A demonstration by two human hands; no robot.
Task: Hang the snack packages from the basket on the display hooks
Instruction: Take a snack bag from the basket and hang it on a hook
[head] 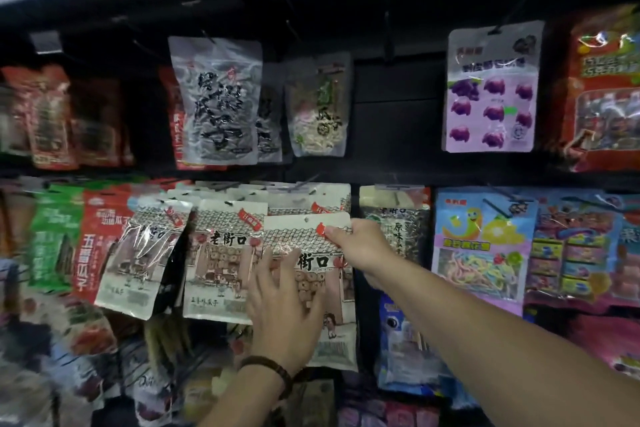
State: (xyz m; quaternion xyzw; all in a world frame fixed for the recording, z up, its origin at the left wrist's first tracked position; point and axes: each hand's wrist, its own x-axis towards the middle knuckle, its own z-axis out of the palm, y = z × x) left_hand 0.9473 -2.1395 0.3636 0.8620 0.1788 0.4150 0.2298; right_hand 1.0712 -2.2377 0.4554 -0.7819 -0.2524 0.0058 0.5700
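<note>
A white snack package (304, 236) printed with a tiled roof and round brown snacks is held up against the middle row of the display. My right hand (360, 246) pinches its top right corner by the red tag. My left hand (284, 315), with a dark bead bracelet at the wrist, lies with spread fingers flat on the package's lower front. Its hang hole sits just below a row of identical packages (225, 246) hanging from hooks (304, 185). The basket is out of view.
Black hooks (388, 28) stick out from the dark back panel, some bare in the upper row. A purple gummy pack (491, 90), grey seed packs (218, 104) and red packs hang above. Colourful candy packs (485, 246) crowd the right, green and red packs the left.
</note>
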